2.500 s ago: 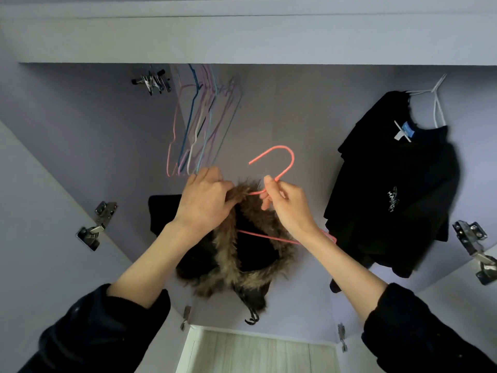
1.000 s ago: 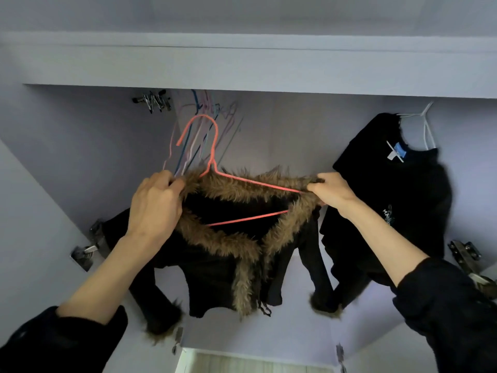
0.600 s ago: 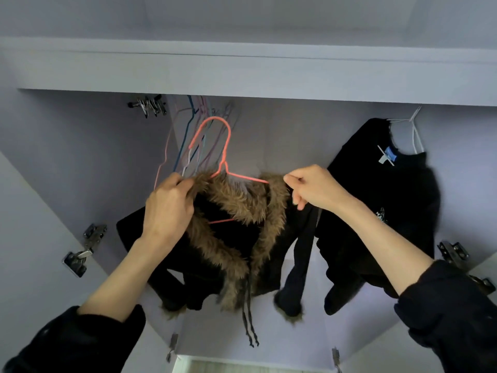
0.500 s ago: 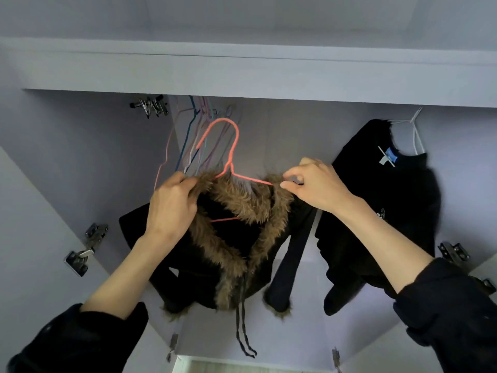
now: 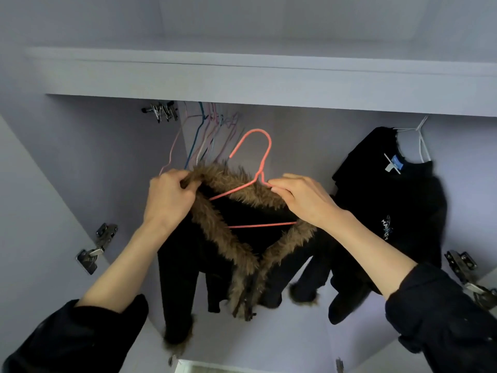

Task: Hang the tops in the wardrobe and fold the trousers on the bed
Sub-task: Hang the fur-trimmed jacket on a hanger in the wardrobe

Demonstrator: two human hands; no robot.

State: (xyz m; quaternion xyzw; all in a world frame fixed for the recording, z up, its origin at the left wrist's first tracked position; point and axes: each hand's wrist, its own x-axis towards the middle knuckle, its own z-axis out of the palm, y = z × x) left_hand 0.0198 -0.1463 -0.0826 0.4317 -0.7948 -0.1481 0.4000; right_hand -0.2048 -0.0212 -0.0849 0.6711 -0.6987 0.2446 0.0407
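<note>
fuzzy fur-trimmed black top (image 5: 242, 238), thin pink wire hanger (image 5: 258, 168), both hands gripping

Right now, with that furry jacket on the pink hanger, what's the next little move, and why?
Probably lift the pink hanger so its hook catches the rail beside the empty hangers. The fur-trimmed jacket already sits on it, the left hand and right hand grip its shoulders, and the hook hangs free.

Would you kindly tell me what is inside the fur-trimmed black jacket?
A pink wire hanger sits inside the fur-trimmed black jacket: its hook, one sloping arm and bottom bar show. Fur and fabric cover both ends.
</note>
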